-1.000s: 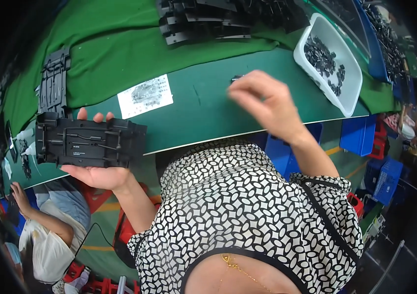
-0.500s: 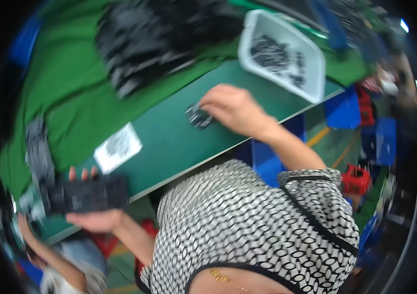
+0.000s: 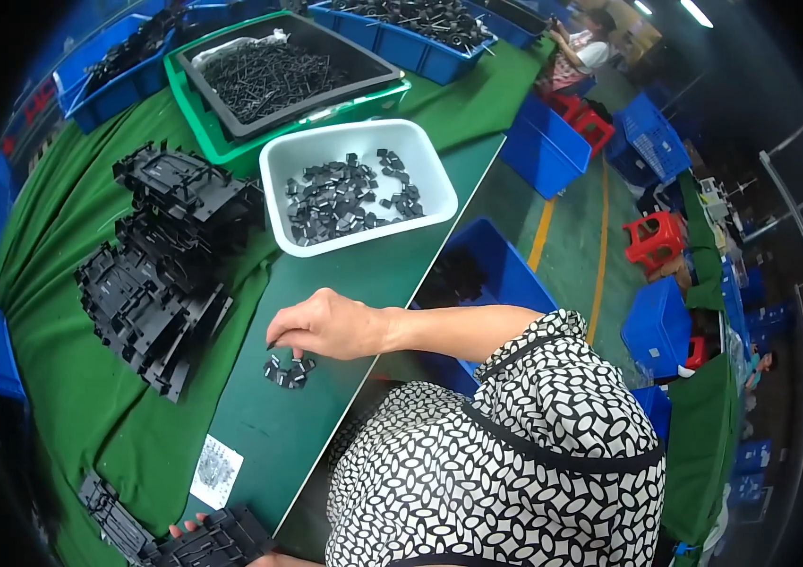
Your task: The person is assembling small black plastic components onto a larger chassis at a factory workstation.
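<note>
My left hand [image 3: 190, 525], partly cut off by the lower edge, holds a black plastic frame-like part [image 3: 222, 539] with ribs and slots. Fingertips show along its far edge; the frame hides the rest of the hand. My right hand [image 3: 331, 326] is over the green table, thumb and forefinger pinched at a small dark piece, its shape mostly hidden. Right beneath those fingers lies a small pile of black clip-like pieces [image 3: 288, 372]. Another long black part [image 3: 116, 515] lies beside the held frame. A white printed card [image 3: 216, 472] is on the table between the hands.
Beyond my right hand stands a white bin [image 3: 360, 242] with many small black pieces. Stacked black frames [image 3: 151, 274] lie on green cloth at left. Further back are a green crate [image 3: 189, 113] with a black tray and blue bins [image 3: 420, 52]. A blue bin [image 3: 524, 274] stands past the table's right edge.
The view has turned, bringing the white bin and back crates further into sight. My right hand has stayed by the small pile, and my left hand keeps hold of the black frame.
</note>
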Action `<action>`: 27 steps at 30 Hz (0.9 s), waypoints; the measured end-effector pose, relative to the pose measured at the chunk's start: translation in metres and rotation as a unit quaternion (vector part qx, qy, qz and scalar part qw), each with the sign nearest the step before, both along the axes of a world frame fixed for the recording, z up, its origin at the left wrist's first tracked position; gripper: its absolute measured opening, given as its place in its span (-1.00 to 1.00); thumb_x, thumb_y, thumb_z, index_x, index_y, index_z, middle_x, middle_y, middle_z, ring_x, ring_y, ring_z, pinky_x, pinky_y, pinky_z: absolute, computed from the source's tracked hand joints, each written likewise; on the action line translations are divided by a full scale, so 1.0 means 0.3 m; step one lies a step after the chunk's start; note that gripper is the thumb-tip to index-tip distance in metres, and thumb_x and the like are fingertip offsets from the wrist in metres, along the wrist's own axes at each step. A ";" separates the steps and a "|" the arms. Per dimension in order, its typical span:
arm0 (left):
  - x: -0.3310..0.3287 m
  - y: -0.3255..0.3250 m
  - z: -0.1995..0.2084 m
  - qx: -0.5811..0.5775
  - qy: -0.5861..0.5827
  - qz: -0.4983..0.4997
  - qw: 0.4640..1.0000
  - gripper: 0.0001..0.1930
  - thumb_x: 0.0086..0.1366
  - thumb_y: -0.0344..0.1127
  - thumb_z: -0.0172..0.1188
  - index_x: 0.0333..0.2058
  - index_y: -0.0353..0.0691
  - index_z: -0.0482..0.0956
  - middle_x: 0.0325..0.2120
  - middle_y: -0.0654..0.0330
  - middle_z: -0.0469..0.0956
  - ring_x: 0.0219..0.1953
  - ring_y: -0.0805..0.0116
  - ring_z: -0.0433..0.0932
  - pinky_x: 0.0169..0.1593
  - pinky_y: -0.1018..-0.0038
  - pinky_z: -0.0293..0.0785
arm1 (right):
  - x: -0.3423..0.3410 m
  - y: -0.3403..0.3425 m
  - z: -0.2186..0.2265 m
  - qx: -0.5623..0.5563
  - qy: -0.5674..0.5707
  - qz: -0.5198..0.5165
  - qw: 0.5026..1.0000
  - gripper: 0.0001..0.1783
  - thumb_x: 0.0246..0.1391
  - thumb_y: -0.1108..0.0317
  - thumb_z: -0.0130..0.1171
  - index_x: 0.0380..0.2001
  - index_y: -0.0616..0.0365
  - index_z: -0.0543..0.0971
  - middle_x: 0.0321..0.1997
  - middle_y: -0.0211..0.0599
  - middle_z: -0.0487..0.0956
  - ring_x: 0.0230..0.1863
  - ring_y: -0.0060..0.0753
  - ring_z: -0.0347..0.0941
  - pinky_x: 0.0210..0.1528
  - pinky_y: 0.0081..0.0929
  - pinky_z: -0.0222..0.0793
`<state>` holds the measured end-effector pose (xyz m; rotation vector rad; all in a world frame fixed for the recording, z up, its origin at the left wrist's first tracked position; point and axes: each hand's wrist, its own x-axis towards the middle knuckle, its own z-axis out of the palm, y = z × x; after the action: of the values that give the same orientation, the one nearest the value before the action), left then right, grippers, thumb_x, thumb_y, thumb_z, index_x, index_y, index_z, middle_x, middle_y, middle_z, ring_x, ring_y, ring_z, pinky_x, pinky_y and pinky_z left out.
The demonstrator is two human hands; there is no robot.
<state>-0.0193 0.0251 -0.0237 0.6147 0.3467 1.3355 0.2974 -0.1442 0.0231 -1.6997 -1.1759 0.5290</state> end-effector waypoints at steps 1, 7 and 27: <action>0.002 -0.004 0.011 -0.012 0.035 0.013 0.999 -0.32 0.28 0.29 -0.21 0.10 -0.16 0.36 -0.01 -0.02 0.47 -0.10 -0.03 0.50 -0.08 0.02 0.43 | -0.002 0.004 -0.001 -0.003 0.010 0.002 1.000 -0.85 0.09 0.47 0.06 -0.27 0.26 0.54 -0.41 -0.20 0.63 -0.50 -0.47 0.58 -0.42 -0.52 0.47; -0.037 -0.015 -0.004 -0.005 0.075 0.019 0.997 -0.09 0.23 0.30 -0.09 0.27 -0.38 -0.02 0.14 -0.08 0.28 0.14 0.02 0.32 0.23 0.15 0.22 | 0.008 0.027 0.042 -0.031 0.288 -0.024 0.957 -0.78 0.13 0.41 0.10 -0.19 0.32 0.51 -0.33 -0.24 0.64 -0.68 -0.68 0.42 -0.63 -0.69 0.32; 0.016 -0.031 -0.028 -0.025 -0.121 -0.039 0.992 -0.18 0.27 0.38 -0.32 0.26 -0.17 0.07 0.14 -0.17 0.24 0.01 -0.07 0.43 0.12 0.01 0.32 | -0.262 0.297 0.035 -0.080 0.126 0.159 0.976 -0.84 0.08 0.47 0.16 -0.26 0.28 0.57 -0.34 -0.30 0.60 -0.48 -0.58 0.51 -0.46 -0.63 0.39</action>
<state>-0.0144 0.0158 -0.0322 0.4148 0.1574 1.3053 0.2188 -0.0552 0.0336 -1.5268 -1.2489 1.0298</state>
